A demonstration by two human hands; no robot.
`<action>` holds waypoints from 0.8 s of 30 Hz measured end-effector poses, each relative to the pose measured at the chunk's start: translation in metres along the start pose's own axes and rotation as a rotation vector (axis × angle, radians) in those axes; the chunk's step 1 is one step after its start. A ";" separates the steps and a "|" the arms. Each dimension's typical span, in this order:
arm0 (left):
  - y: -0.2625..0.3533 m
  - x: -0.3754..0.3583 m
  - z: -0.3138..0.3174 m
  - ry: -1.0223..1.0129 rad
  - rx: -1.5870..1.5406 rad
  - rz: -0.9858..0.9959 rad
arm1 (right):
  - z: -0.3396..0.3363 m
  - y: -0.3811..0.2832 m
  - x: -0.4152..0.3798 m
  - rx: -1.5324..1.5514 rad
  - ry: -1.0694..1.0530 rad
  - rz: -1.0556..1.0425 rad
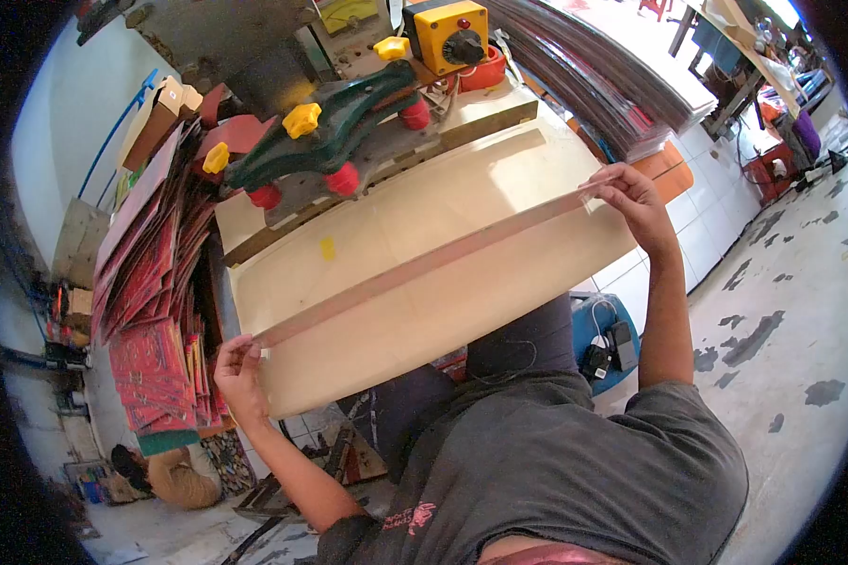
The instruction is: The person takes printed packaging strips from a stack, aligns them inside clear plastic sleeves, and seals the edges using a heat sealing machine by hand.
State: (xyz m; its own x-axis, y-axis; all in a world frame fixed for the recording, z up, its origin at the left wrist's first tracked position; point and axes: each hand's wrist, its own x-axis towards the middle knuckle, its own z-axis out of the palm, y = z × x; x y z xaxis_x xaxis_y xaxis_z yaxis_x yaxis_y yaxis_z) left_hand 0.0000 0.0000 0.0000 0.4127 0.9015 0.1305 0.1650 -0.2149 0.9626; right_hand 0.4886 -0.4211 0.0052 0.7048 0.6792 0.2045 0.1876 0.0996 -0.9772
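The left hand (241, 379) at eight o'clock and right hand (637, 203) at two pinch a thin strip (419, 266) across the pale table (386, 344), seemingly positioning it; shifting it likely calls for matched grips.

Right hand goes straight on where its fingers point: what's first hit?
The thin strip, right at the right hand's fingertips. Beyond it, the line seems to run leftward over the pale work surface; depth is unclear, so clearing or grazing it can't be told.
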 end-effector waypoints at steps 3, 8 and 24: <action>-0.004 -0.014 -0.005 -0.031 0.035 -0.024 | -0.002 -0.002 -0.019 -0.040 -0.045 0.101; 0.016 0.013 0.003 0.135 -0.032 0.152 | 0.002 -0.006 0.007 -0.199 0.071 -0.009; 0.022 -0.007 0.042 0.028 0.012 0.010 | 0.006 -0.002 0.006 -0.272 -0.027 0.101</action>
State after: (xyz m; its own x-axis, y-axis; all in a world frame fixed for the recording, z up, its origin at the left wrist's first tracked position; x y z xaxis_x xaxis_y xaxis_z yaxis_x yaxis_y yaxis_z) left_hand 0.0386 -0.0271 0.0097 0.3889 0.9095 0.1467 0.1717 -0.2280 0.9584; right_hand 0.4887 -0.4132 0.0081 0.7118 0.6950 0.1015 0.2965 -0.1663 -0.9405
